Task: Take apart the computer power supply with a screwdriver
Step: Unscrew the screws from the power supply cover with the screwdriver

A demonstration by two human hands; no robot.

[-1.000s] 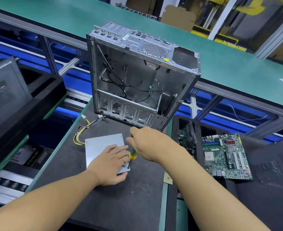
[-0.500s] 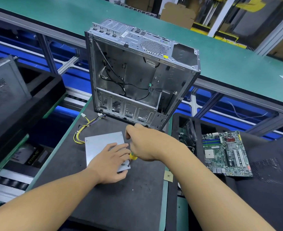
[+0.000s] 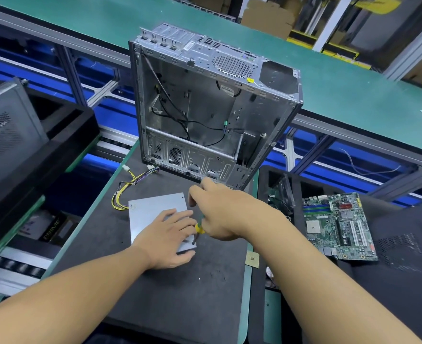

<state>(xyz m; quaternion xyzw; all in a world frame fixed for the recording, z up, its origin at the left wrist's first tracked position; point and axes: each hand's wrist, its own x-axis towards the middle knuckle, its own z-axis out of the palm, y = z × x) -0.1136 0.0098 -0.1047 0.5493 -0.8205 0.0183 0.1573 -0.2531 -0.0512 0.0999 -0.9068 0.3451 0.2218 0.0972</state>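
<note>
While your left hand [image 3: 170,234] lies palm down on the power supply [image 3: 152,212], its fingers are straight and a little spread. It holds nothing and just presses on the grey metal cover. Your right hand [image 3: 221,211] has its fingers curled round the screwdriver [image 3: 199,228], gripping the handle from above. Only a bit of the yellow-and-green handle and the dark shaft show under the fist. The shaft is slightly tilted, with its tip down on the power supply's near right corner, just beside your left fingertips. Can't tell if the tip sits in a screw head.

The power supply lies flat on the dark mat of the counter [image 3: 180,301], between you and the computer case [image 3: 205,108]. A bundle of yellow and black cables [image 3: 120,194] comes off its far left side and curls over the mat. The cables end in white plugs near the foot of the case. The computer case stands upright at the far end of the counter with its open side toward you. It is mostly bare inside, with a few loose black wires, and a round perforated vent shows on its top face.

Right of the counter, a motherboard [image 3: 336,227] lies face up on a black surface [image 3: 403,294], well apart from the power supply. A small square chip [image 3: 252,259] sits at the counter's right edge, just beside your right forearm. On the left is another dark case [image 3: 6,135]. A green conveyor belt [image 3: 353,83] runs behind the computer case.
</note>
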